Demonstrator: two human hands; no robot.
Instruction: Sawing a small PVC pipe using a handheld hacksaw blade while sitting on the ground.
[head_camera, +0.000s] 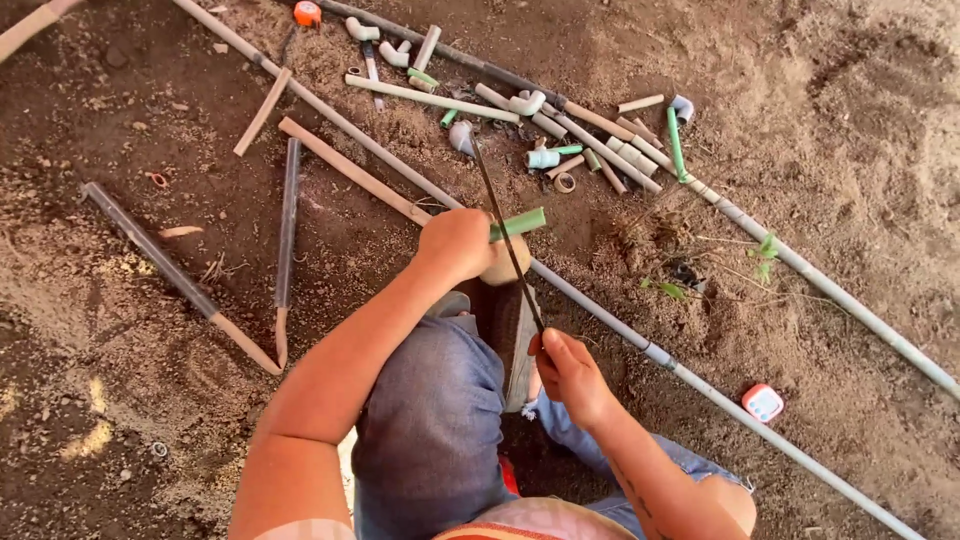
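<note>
Two hands are working: our left hand is clamping the stiff, light green pipe; our right hand, at five o'clock, is pinching the thin blade.

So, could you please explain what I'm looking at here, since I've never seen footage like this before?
There is no machine: a person wears a camera on the head, so this single picture looks down over their own arms and knees at bare dirt ground. The left hand grips a short green pipe piece, pressed against what looks like the person's foot. The right hand holds the near end of a thin dark blade, apparently a saw blade, which crosses the green piece. Beyond lies a scatter of pipe offcuts and elbow fittings, grey, white and green. A long grey pipe runs diagonally across the ground, with a small red and white gadget beside it and an orange tape measure at the top edge.
</note>
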